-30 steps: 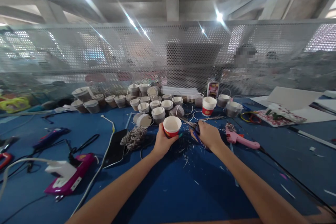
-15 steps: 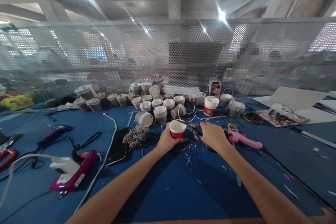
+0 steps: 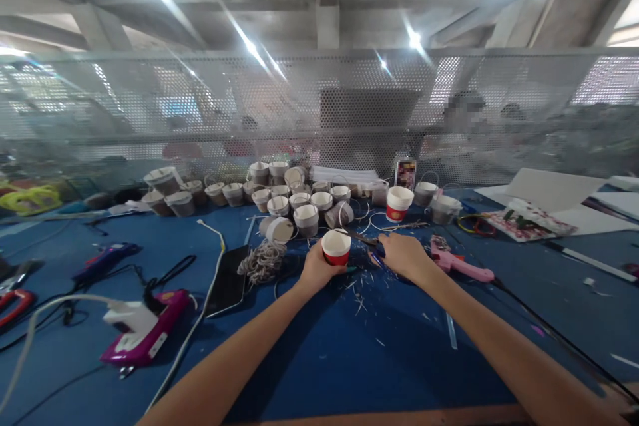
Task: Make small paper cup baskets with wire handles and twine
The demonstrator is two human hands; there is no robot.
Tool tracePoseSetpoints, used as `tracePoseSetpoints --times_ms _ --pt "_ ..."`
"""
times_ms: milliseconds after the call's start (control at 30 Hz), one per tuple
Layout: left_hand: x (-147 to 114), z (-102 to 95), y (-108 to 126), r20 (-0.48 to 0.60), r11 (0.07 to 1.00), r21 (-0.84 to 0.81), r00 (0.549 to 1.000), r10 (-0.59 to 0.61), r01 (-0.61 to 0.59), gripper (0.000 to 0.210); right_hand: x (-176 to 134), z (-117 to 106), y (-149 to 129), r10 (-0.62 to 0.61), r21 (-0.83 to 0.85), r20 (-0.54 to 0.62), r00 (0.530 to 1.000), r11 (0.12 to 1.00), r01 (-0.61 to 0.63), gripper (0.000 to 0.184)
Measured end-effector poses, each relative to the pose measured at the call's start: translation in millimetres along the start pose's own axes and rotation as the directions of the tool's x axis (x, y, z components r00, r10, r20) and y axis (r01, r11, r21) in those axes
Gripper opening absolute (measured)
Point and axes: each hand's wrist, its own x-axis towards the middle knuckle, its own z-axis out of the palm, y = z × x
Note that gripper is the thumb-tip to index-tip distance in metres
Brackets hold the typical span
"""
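My left hand (image 3: 317,269) is wrapped round a red-and-white paper cup (image 3: 336,247), its white opening tilted up towards me. In my right hand (image 3: 402,255) is a pair of scissors (image 3: 363,239), with dark blades that reach left to the cup's rim. Whether the blades touch the paper I cannot tell. Thin white scraps (image 3: 360,299) are scattered on the blue tabletop below the hands. Just behind them stand another red-and-white cup stack (image 3: 399,202) and many cups wrapped in grey cord (image 3: 305,219).
Right of my right hand lies a pink glue gun (image 3: 462,265). To the left are a bundle of grey cord (image 3: 263,262), a black phone (image 3: 227,283) and a magenta power strip (image 3: 144,336) with cables. A perforated metal screen (image 3: 279,106) rises behind the table.
The view has shifted slightly. The scissor blades now sit at the cup's rim rather than across its opening, and a small pointed edge shows there. Both hands keep their grips.
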Motion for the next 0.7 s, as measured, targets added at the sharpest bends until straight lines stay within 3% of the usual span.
tracePoseSetpoints --times_ms 167,700 --pt "0 -1.0 2 0.026 0.999 -0.046 0.999 -0.026 0.027 0.064 2 -2 2 -0.004 -0.018 -0.008 1.0 1.0 0.004 0.049" --pt "6 -11.2 10 0.106 0.998 0.067 0.994 -0.008 0.001 0.053 4 -7 7 -0.027 0.004 0.062 0.998 1.0 0.026 0.05"
